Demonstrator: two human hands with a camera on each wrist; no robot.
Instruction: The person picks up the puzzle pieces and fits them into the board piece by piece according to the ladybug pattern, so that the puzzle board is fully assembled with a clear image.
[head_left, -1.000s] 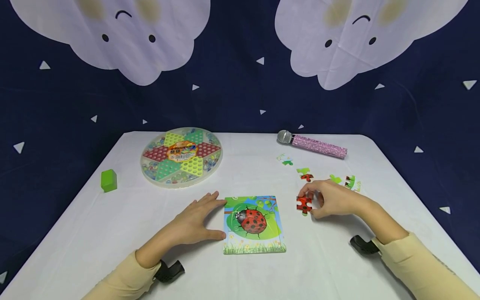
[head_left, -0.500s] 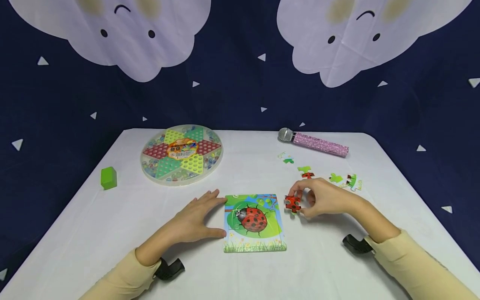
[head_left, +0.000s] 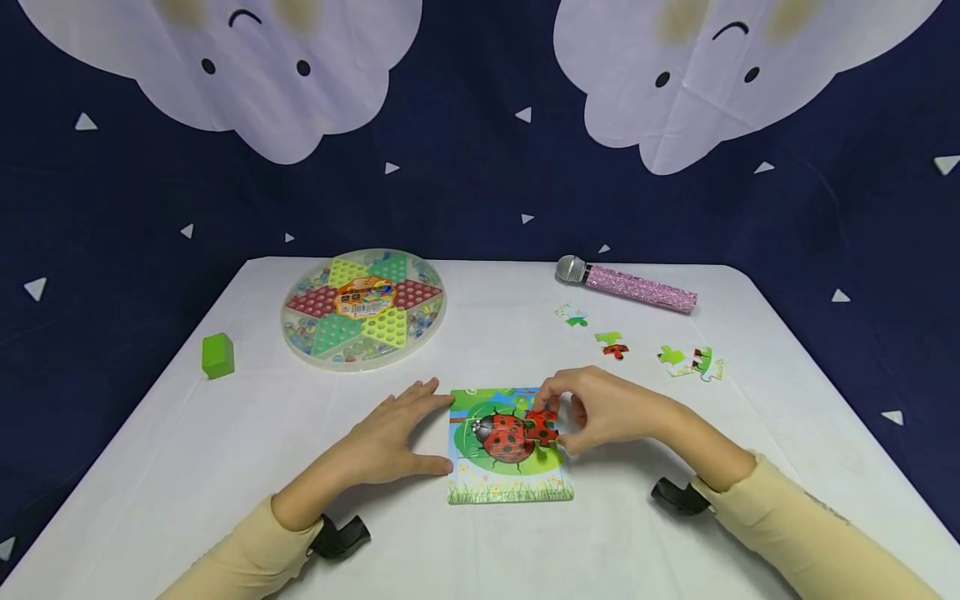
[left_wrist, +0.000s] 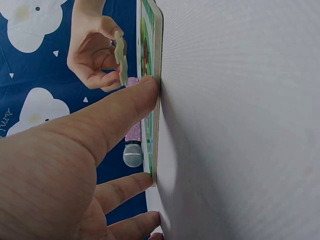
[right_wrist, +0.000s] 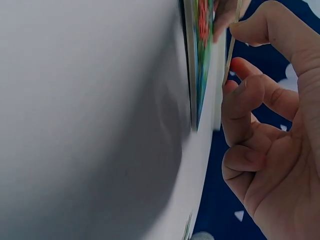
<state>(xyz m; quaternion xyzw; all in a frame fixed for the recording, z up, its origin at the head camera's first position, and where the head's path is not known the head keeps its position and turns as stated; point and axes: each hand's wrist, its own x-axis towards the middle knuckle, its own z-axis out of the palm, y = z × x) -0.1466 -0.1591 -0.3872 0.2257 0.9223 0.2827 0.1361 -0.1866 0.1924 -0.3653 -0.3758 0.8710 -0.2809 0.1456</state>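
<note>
A square ladybug puzzle board [head_left: 510, 487] lies flat on the white table. My left hand [head_left: 393, 437] rests at its left edge, thumb and fingertips touching the side with the fingers spread. Between thumb and fingers of my right hand [head_left: 607, 408] is a red puzzle piece [head_left: 541, 427] with black spots, held over the right part of the board. In the left wrist view the piece [left_wrist: 120, 57] shows edge-on, raised above the board's surface. The right wrist view shows the same thin edge pinched by the thumb, other fingers curled behind.
Several loose puzzle pieces [head_left: 613, 344] lie beyond my right hand. A pink glitter microphone [head_left: 630, 287] lies at the back right. A round Chinese checkers set [head_left: 363, 310] with marbles is at the back left, a green block [head_left: 217, 357] at far left.
My right hand has moved left with the red puzzle piece, from beside the board to over its right part. The left hand has stayed at the board's left edge.
</note>
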